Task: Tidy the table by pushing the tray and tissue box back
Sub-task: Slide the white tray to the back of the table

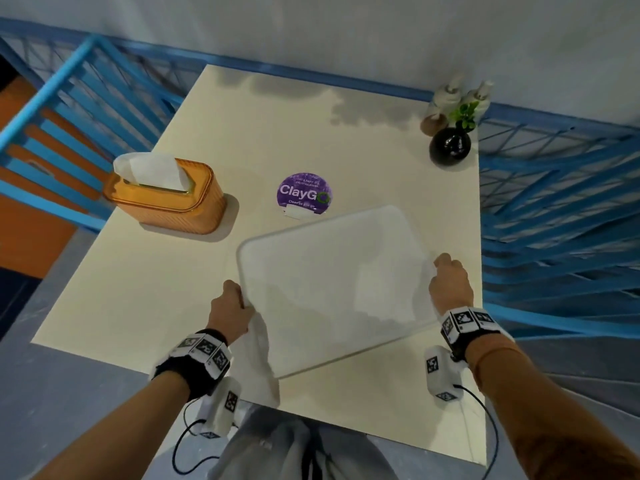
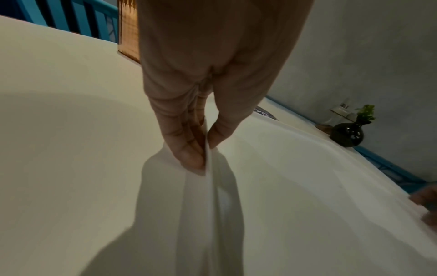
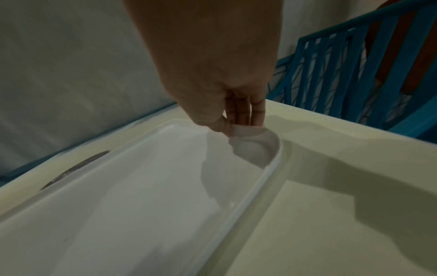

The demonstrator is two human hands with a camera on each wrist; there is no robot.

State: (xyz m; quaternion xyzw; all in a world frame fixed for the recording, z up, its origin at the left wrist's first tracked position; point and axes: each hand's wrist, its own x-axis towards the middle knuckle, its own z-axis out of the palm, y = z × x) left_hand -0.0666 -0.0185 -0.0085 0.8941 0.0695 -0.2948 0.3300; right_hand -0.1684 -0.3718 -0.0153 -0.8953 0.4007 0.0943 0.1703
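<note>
White tray (image 1: 332, 289) on table (image 1: 166, 292), left hand (image 1: 230, 315) and right hand (image 1: 450, 287) each pinching a side rim.

White tray (image 1: 332, 285) on cream table (image 1: 166, 292), left hand (image 1: 230, 315) and right hand (image 1: 450, 285) gripping its side rims, orange tissue box (image 1: 166, 199) far left, purple ClayGo sticker (image 1: 304, 194), black vase (image 1: 449, 146) far right.

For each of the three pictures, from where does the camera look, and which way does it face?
Head: above, facing down at the table; both forearms show, left hand and right hand gripping the white tray.
Left wrist: along the left hand toward the black vase.
Right wrist: along the right hand; tray rim, blue chair.
All share the tray.
</note>
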